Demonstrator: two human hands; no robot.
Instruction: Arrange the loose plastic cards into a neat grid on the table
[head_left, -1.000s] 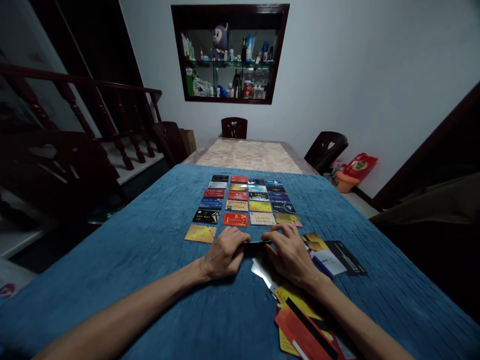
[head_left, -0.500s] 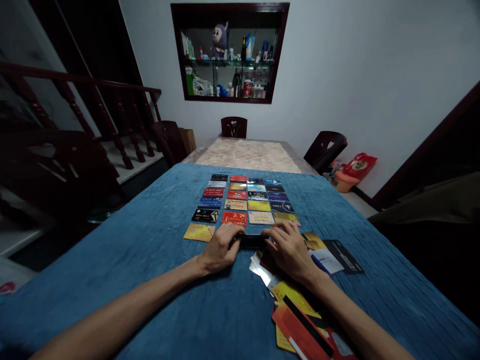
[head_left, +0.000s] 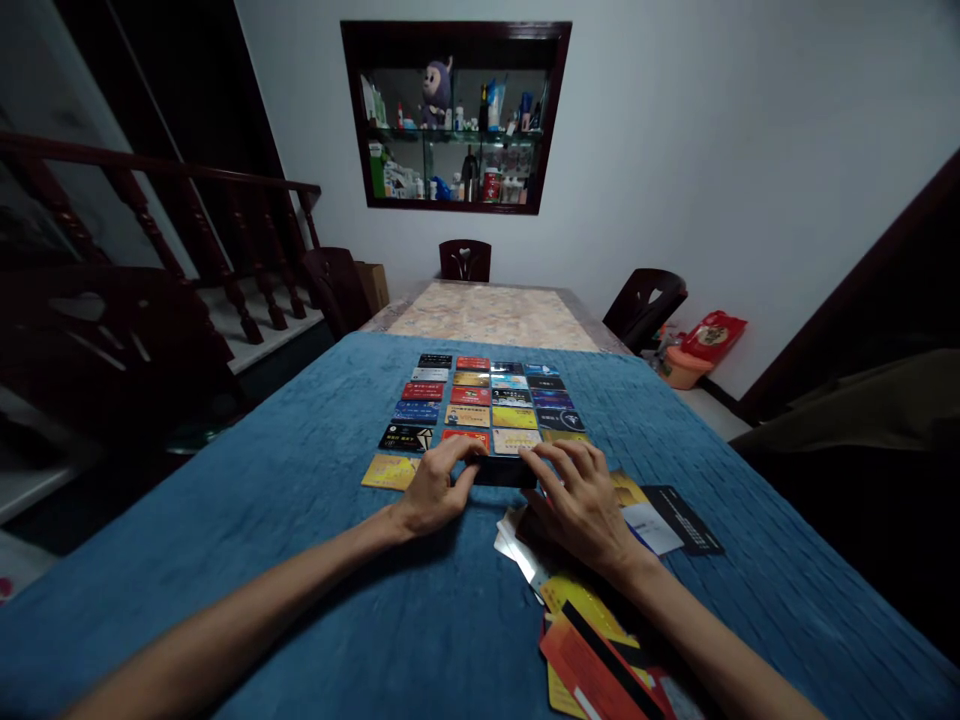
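Head view: we've got the dark card [head_left: 506,471] pinched at both ends, left hand [head_left: 435,487] on its left end and right hand [head_left: 577,495] on its right, just nearer us than the card rows [head_left: 514,416]; can't tell if it touches the cloth. Gold card [head_left: 387,472] sits partly behind our left hand, loose cards [head_left: 589,662] lie overlapped by our right forearm. Blue cloth [head_left: 300,440] covers the worktop's [head_left: 487,308] near part.
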